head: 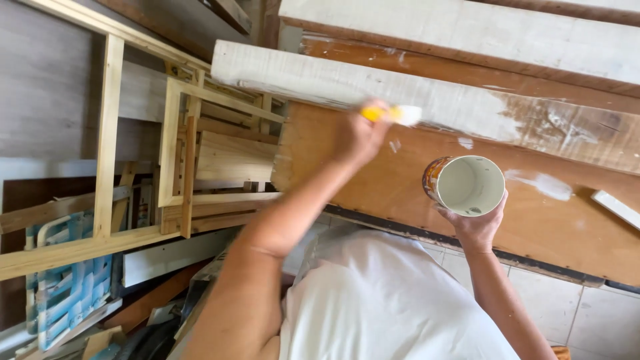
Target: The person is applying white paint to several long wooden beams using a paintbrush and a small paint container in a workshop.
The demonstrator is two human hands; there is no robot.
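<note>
My left hand (360,137) grips a paintbrush (395,114) with a yellow handle. Its white-loaded bristles touch the long edge of a wooden board (313,79) that is coated white on the left and bare brown farther right. My right hand (477,227) holds a paint can (465,185) from below. The can is tilted toward me, showing its white-coated inside, and it hovers over a brown plywood panel (373,193) smeared with white paint.
Pale wooden frames (177,153) and slats are stacked at the left, with a blue and white folding chair (63,287) below them. More white-painted boards (467,30) lie at the top. Tiled floor (587,313) shows at the bottom right.
</note>
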